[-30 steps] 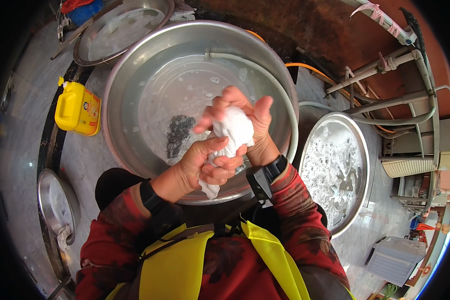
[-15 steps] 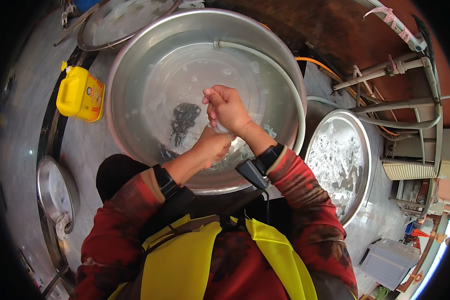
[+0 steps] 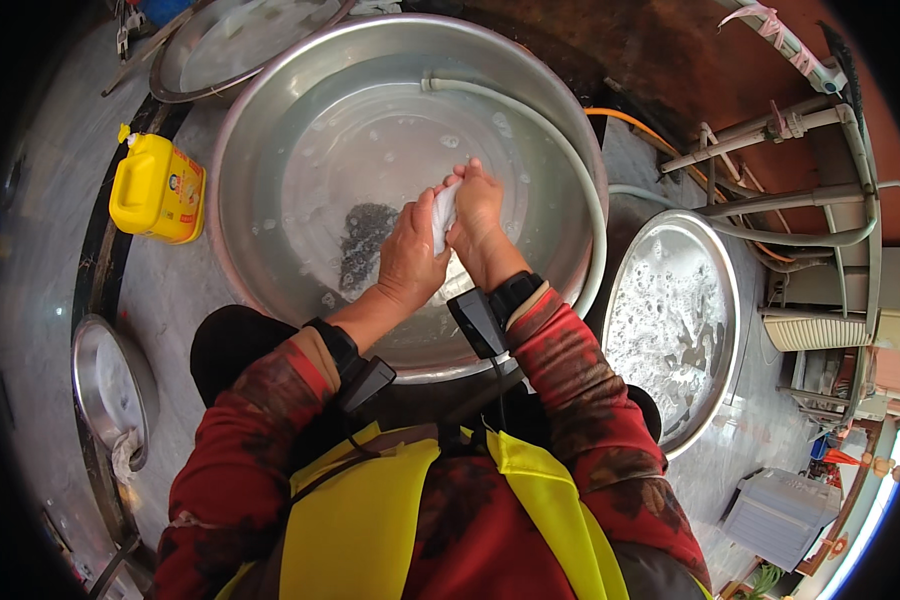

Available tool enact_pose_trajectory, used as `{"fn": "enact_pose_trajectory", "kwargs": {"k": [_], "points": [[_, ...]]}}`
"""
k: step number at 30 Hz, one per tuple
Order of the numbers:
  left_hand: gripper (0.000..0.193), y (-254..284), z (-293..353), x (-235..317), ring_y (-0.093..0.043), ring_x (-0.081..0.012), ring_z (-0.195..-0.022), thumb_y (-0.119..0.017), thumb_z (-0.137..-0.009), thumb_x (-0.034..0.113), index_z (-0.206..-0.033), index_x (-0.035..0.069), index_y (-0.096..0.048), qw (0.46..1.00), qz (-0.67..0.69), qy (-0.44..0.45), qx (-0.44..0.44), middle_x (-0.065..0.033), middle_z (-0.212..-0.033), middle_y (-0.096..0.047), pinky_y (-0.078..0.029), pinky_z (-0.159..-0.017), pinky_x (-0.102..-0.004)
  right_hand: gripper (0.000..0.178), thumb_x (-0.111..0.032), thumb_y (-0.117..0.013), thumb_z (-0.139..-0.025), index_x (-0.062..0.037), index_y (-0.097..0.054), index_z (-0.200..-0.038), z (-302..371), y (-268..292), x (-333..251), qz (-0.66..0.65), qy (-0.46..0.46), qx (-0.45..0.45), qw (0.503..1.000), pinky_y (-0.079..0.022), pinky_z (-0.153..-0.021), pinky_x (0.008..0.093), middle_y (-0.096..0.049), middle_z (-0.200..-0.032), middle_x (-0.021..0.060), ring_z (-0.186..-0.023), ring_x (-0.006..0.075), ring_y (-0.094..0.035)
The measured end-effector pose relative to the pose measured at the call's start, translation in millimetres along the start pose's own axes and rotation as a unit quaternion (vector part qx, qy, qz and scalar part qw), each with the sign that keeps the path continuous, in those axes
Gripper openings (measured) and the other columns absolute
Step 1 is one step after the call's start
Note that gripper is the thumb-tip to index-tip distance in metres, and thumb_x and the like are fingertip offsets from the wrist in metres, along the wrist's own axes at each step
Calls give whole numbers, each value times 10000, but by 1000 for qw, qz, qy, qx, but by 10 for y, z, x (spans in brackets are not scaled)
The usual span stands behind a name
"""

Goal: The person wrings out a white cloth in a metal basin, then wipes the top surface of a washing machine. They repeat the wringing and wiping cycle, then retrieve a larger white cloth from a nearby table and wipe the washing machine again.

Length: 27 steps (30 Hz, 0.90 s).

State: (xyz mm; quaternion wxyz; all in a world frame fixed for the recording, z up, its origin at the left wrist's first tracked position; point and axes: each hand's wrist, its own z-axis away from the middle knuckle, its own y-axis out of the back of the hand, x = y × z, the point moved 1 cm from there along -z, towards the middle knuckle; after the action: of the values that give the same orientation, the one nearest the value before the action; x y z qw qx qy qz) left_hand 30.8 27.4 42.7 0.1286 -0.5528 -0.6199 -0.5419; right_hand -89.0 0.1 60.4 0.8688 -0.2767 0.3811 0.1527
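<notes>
Over a large metal basin (image 3: 232, 150) of water, my two hands grip a small white cloth (image 3: 444, 216) between them. My left hand (image 3: 410, 258) is closed along the cloth's left side. My right hand (image 3: 478, 215) wraps round its upper right part, fingers curled. The cloth is bunched up, and part of it is hidden by my fingers. A dark mesh-like patch (image 3: 366, 244) shows in the water left of my hands. A pale hose (image 3: 545, 125) curves over the basin's right rim, its end in the water.
A yellow jug (image 3: 158, 190) stands left of the basin. On the right, a metal tub (image 3: 715, 262) holds foamy water. A smaller metal bowl (image 3: 150, 400) with a rag (image 3: 125, 455) at its rim lies lower left. Another basin (image 3: 165, 85) stands at the far left. A pipe rack (image 3: 865, 150) stands right.
My hands have turned from one stacked over the other to side by side, shifting slightly right. More of the white cloth now shows between them.
</notes>
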Motion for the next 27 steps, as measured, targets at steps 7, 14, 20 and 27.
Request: {"fn": "enact_pose_trajectory", "kwargs": {"k": [7, 14, 20, 27], "points": [[296, 228, -261, 86, -607, -227, -607, -707, -876, 90, -1115, 17, -549, 860, 319, 331, -221, -98, -860, -645, -469, -506, -319, 373, -420, -528, -1043, -54, -577, -1089, 102, 195, -145, 58, 6, -147, 987, -566, -754, 405, -649, -981, 140, -860, 250, -636], [367, 501, -274, 466, -388, -7, -454, -606, -994, 372, -974, 9, -554, 391, 719, 433, -377, -3, -731, -504, -241, -349, -174, 802, -639, -641, -892, -11, -517, -1374, 394, 186, -704, -30, 41, -515, 856, -492, -1043, 499, -610, -1311, 265, -1255, 371, -581], [567, 665, -187, 619, -340, -16, -399, -718, -900, 435, -1123, -63, -564, 363, 743, 337, -450, -40, -750, -535, -238, -367, -166, 538, -452, -749, -849, 34, -664, -1067, 917, -25, -999, -104, 65, -711, 692, -554, -867, 397, -687, -911, 196, -882, 282, -692], [441, 682, -298, 624, -385, -25, -440, -820, -841, 333, -1015, 14, -569, 516, 665, 319, -436, -6, -649, -497, -243, -394, -188, 284, -195, -624, -1015, -10, -638, -800, 1053, 46, -1005, 119, 108, -486, 859, -487, -600, 257, -586, -664, 25, -604, 109, -575]]}}
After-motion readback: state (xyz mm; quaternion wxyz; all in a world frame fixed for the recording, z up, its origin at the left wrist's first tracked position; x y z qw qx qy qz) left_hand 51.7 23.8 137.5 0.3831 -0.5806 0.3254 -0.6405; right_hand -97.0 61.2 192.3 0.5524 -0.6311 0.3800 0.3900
